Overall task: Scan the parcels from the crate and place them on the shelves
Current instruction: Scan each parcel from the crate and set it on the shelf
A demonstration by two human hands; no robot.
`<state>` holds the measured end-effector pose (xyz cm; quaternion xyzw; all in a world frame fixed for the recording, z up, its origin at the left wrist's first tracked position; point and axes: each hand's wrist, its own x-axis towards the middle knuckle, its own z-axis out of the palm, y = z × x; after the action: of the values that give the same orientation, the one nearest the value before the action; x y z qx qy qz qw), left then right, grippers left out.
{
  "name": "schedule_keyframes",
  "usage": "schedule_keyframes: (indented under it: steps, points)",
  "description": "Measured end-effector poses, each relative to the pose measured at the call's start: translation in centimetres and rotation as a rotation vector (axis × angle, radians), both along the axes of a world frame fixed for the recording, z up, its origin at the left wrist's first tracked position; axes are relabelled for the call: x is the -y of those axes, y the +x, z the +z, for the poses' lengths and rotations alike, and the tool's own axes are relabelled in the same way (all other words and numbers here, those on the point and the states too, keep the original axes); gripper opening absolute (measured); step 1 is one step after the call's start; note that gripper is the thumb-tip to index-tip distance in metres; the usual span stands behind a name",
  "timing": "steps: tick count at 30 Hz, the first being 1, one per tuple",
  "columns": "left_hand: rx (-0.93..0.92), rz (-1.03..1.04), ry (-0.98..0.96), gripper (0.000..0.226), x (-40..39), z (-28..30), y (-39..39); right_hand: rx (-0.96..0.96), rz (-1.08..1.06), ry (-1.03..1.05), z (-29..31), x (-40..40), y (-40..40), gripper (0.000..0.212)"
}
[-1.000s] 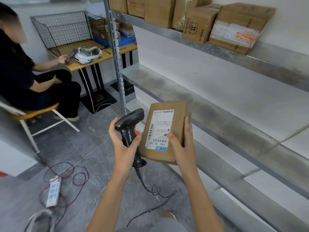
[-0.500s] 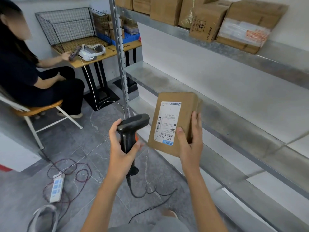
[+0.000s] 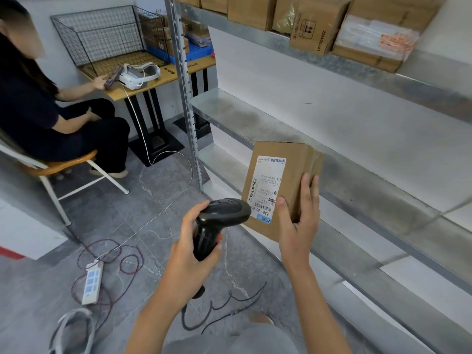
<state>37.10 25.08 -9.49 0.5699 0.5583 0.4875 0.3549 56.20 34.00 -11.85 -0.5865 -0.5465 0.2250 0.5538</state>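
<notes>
My right hand (image 3: 298,221) grips a brown cardboard parcel (image 3: 293,172) by its lower right corner, thumb on the front beside the white shipping label (image 3: 267,185). The parcel stands upright in the air, in front of the middle metal shelf (image 3: 255,118). My left hand (image 3: 189,256) holds a black barcode scanner (image 3: 217,221) by its handle; the scanner's head points at the label's lower edge and partly covers it. Several brown parcels (image 3: 314,24) stand on the upper shelf (image 3: 362,70).
A person sits on a chair (image 3: 63,167) at the left, one hand on a wooden table (image 3: 158,80) bearing a wire crate (image 3: 107,39) and a white headset (image 3: 138,75). A power strip (image 3: 92,282) and cables lie on the grey floor. The scanner's cord (image 3: 224,307) trails below.
The parcel and my right hand have moved right and closer to the middle shelf. The scanner in my left hand followed, its head now overlapping the label's lower left corner.
</notes>
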Motion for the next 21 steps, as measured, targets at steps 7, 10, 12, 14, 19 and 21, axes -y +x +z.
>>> schedule_keyframes:
  steps: [7, 10, 12, 14, 19, 21]
  points:
    - [-0.029, -0.028, 0.0, 0.099, 0.07, 0.66, -0.01, 0.018, -0.001, 0.009, -0.04, -0.33, -0.37, 0.068]
    - [-0.019, -0.02, 0.005, 0.097, 0.03, 0.64, 0.09, 0.033, 0.002, 0.001, -0.04, -0.3, -0.47, 0.068]
    - [0.01, -0.012, 0.005, 0.096, -0.02, 0.55, 0.13, 0.037, 0.003, 0.002, -0.08, -0.23, -0.49, 0.068]
    - [0.032, -0.007, 0.0, 0.095, -0.07, 0.46, 0.18, 0.043, 0.003, 0.002, -0.08, -0.23, -0.47, 0.068]
    - [0.049, -0.014, -0.023, 0.096, -0.21, 0.47, 0.42, 0.037, 0.009, -0.004, 0.08, -0.39, -0.39, 0.069]
    - [0.061, -0.016, -0.024, 0.096, -0.2, 0.51, 0.54, 0.035, 0.004, 0.003, 0.1, -0.46, -0.3, 0.069]
